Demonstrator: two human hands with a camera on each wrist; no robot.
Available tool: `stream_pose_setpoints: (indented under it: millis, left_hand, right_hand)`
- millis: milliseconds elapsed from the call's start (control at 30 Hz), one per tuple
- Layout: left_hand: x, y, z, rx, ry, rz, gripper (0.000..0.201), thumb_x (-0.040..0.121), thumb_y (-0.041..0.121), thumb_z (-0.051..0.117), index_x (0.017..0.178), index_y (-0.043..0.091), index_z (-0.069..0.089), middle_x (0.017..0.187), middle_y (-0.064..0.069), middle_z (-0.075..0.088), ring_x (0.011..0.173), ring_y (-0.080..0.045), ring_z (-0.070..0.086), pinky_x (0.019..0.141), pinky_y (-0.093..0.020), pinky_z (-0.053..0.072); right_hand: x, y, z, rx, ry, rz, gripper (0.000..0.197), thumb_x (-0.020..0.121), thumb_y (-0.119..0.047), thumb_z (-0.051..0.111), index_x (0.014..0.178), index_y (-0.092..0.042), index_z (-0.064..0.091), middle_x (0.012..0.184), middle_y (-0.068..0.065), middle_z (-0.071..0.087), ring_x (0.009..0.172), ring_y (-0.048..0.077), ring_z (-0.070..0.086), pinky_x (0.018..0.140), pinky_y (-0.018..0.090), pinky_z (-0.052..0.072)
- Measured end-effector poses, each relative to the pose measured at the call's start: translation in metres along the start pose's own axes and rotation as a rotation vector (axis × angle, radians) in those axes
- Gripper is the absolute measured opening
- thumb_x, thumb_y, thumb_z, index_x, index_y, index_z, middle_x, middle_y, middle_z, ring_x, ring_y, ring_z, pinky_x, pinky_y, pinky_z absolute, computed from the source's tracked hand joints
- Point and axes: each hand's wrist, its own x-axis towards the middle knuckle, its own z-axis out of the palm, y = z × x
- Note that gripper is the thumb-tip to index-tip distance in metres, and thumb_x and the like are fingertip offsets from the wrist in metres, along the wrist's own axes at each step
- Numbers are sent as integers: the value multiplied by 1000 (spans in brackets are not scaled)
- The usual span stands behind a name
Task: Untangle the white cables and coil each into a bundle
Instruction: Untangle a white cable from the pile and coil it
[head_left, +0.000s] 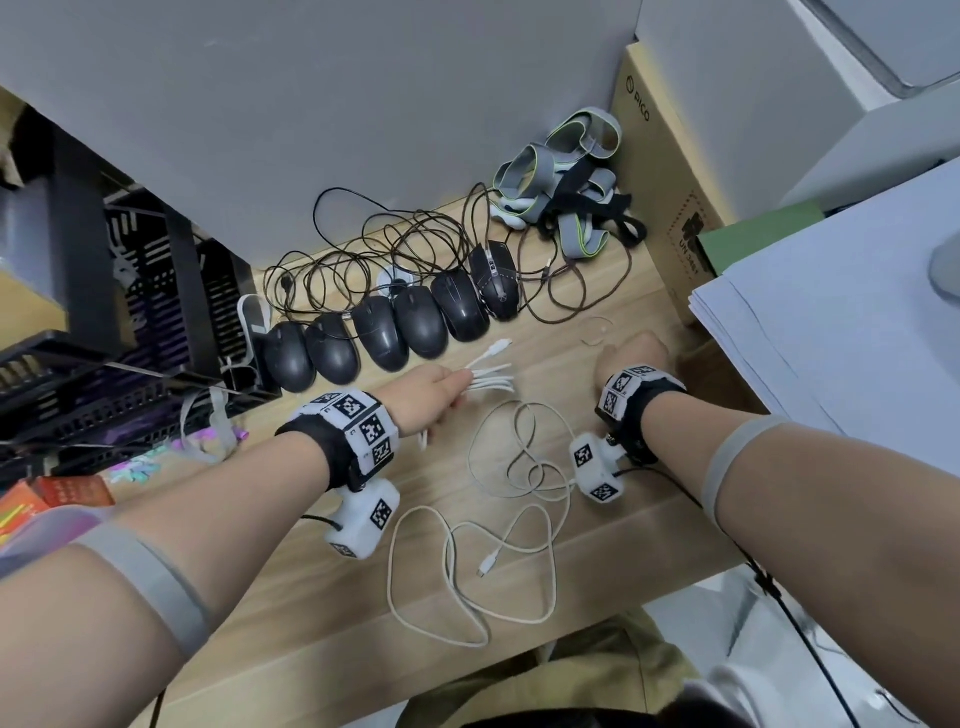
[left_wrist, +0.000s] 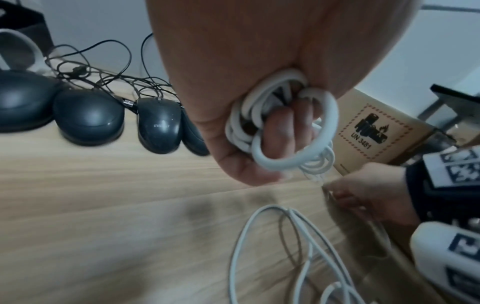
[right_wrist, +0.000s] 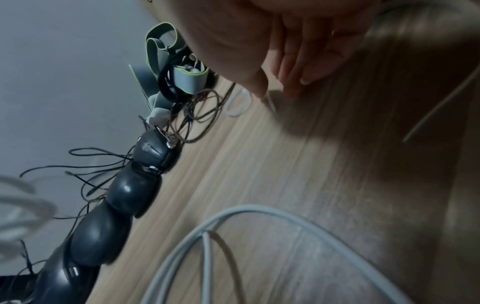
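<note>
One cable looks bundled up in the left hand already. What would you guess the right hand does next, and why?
Probably pinch up the thin clear band lying just beyond the right hand, whose fingertips are down at the wood. The left hand grips a coiled white cable that has nothing binding it, while another white cable lies loose.

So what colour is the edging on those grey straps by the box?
Bright yellow-green edging on the straps, clearest in the head view.

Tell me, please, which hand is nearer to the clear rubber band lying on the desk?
Right. The right hand reaches down to the clear rubber band, fingertips at it. The left hand is off to its left, gripping the coiled white cable.
</note>
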Motion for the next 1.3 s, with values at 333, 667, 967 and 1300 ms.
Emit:
stream_pose_setpoints:
  millis: [333, 667, 967, 1300]
  left_hand:
    - [-6, 24, -4, -416, -255, -51, 48, 108, 40, 30, 69, 15, 42, 47, 7, 27, 37, -11, 26, 53, -29, 38]
    - [-27, 51, -10, -568, -651, -55, 45, 103, 43, 35, 68, 17, 44, 47, 9, 25, 39, -10, 18, 48, -26, 38]
    - [-23, 39, -9, -788, -499, -113, 46, 103, 41, 35, 64, 18, 44, 45, 10, 27, 36, -7, 25, 47, -25, 38]
    - [-14, 37, -8, -423, 89, -86, 45, 105, 36, 36, 67, 13, 45, 42, 6, 31, 37, -14, 28, 47, -25, 40]
  right_hand:
    - [-27, -27, 6, 690, -312, -89, 24, 88, -18, 55, 66, -13, 63, 51, -4, 60, 46, 17, 51, 46, 25, 41]
    - [-70, -57, -3, 757, -1018, -142, 15, 89, -8, 59, 103, -1, 57, 100, 23, 58, 89, 29, 59, 79, 30, 50]
    - [-76, -42, -11, 991, -1093, -225, 16, 95, 0, 51, 94, -7, 65, 78, 8, 60, 65, 12, 54, 61, 24, 51]
    - [-79, -23, -10, 932, -1185, -225, 16, 93, -7, 59, 78, -8, 65, 70, 3, 56, 62, 9, 49, 61, 23, 50]
